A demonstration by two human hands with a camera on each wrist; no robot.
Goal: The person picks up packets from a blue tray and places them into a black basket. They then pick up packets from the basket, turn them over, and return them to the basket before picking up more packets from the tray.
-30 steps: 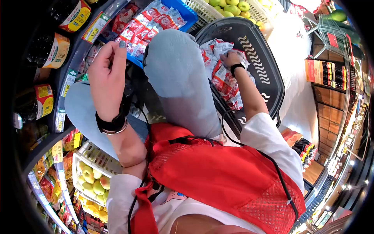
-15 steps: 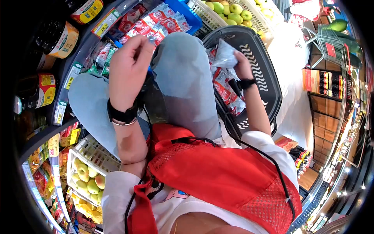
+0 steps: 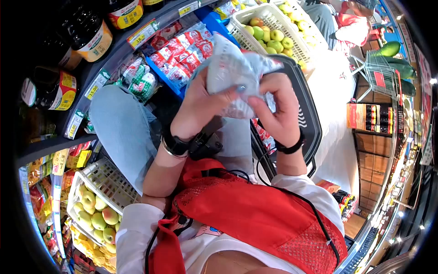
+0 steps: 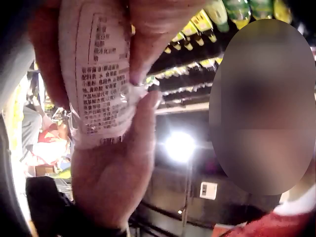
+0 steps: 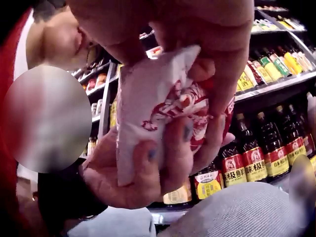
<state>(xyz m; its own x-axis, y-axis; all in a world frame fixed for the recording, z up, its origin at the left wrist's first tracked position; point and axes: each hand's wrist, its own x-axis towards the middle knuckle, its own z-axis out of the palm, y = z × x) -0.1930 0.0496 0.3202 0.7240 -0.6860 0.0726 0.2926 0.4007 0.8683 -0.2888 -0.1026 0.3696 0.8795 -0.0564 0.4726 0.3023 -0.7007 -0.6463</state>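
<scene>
Both hands hold a white, plastic-wrapped packet [image 3: 233, 75] in front of the knees. In the head view the left hand [image 3: 197, 108] grips its left side, thumb across the front. The right hand [image 3: 284, 112] pinches its right edge with thumb and curled fingers. Rows of small print cover the packet's face [image 4: 101, 74] in the left wrist view. Red markings show on the packet [image 5: 143, 94] in the right wrist view, where the left hand's fingers [image 5: 148, 163] wrap round it. Below the right hand is a black basket [image 3: 311, 132] with red-and-white packets inside, partly hidden.
A blue bin [image 3: 169, 81] of red-and-white packets stands on the left beyond the knees. Crates of apples [image 3: 242, 23] lie ahead, another crate [image 3: 91, 172] at lower left. Dark bottles [image 3: 84, 34] line the left shelf. A shopping cart [image 3: 381, 75] and a person [image 3: 351, 29] are farther off.
The right hand has lifted a packet out of the basket and brought it left. The left hand has moved right from beside the shelf and taken hold of the same packet.
</scene>
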